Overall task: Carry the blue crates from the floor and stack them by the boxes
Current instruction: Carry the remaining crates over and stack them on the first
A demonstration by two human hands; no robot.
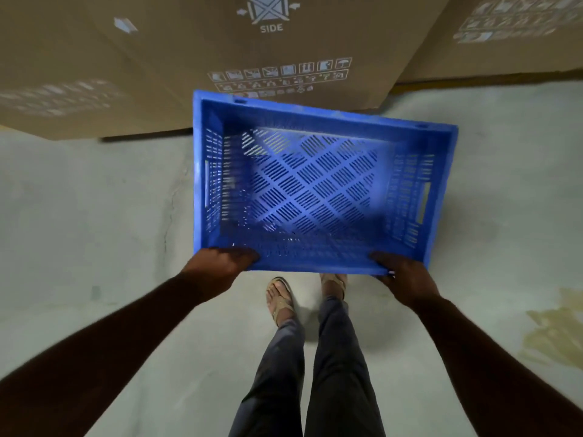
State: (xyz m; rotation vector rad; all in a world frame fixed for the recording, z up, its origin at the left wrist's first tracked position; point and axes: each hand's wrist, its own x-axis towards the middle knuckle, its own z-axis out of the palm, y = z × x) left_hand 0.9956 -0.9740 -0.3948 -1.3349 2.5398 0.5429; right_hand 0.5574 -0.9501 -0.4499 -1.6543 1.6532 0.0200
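An empty blue plastic crate (315, 184) with slotted walls and floor hangs in the air in front of me. Both hands hold its near long rim. My left hand (220, 263) grips the near left corner, my right hand (402, 272) the near right corner. The crate's far edge reaches close to the large brown cardboard boxes (239, 45) that stand ahead. No other blue crate is in view.
A second cardboard box (504, 36) stands at the back right, with a gap of bare floor beside it. The grey concrete floor (79, 216) has a crack at the left and a yellowish stain (555, 329) at the right. My feet in sandals (280, 301) are under the crate.
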